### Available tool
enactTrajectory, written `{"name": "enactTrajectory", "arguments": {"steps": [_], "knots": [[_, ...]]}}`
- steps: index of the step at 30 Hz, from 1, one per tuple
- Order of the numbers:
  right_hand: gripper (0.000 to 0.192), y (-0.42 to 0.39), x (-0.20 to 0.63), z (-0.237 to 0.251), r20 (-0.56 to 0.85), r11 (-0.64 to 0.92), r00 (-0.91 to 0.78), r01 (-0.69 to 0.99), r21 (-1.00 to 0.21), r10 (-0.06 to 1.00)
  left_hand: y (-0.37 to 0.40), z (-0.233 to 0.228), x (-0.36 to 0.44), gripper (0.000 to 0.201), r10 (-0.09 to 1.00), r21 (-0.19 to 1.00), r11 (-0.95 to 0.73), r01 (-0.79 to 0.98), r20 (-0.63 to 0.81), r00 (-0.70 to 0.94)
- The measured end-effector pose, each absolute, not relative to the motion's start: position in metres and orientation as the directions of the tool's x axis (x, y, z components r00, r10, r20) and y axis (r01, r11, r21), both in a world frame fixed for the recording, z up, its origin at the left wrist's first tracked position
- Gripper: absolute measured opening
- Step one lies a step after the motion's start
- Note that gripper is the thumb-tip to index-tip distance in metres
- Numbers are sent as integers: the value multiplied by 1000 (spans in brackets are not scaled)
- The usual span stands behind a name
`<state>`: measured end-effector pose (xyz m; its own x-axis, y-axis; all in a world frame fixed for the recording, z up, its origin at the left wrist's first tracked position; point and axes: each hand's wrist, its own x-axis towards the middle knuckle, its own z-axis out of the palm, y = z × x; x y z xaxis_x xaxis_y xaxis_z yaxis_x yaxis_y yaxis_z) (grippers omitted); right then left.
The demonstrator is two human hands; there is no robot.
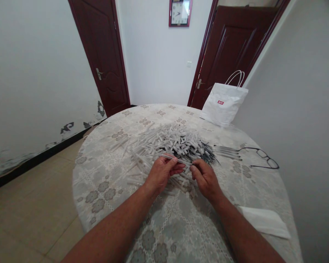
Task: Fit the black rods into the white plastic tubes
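Observation:
My left hand (164, 170) is closed on a clear pen barrel (182, 160), thumb on top, and the tube points toward the right. At the tube's right end my right hand (205, 177) makes a pinch; what lies between its fingertips is too small to make out. Both hands are just in front of a heap of pen parts. Long translucent barrels (141, 146) lie on its left side, short whitish pieces (178, 137) on top, and thin black refills (208, 151) toward the right.
Right of the heap, several pens (227, 151) lie in a row beside black-framed eyeglasses (263, 157). A white paper bag (222, 106) stands at the back right. Something white and flat (265, 221) lies near my right forearm. A patterned cloth covers the round table (98, 160).

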<state>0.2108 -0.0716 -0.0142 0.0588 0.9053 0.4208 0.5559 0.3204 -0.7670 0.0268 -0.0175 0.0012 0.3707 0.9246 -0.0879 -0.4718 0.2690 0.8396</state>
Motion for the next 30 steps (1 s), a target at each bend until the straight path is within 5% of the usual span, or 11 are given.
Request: {"name": "enactTrajectory", "arguments": {"steps": [5, 12, 24, 30], "knots": [[41, -71, 211, -15, 357, 290, 25, 532, -795, 934, -19, 2, 26, 31, 917, 842, 277, -463, -86, 391], [19, -73, 211, -14, 401, 315, 50, 535, -784, 915, -18, 1, 26, 34, 916, 837, 282, -469, -91, 390], [37, -69, 209, -14, 377, 282, 49, 577, -767, 925, -19, 2, 27, 34, 917, 853, 280, -441, -102, 386], [18, -72, 211, -13, 430, 337, 44, 549, -765, 902, -17, -2, 27, 34, 929, 839, 254, -481, -73, 363]]}}
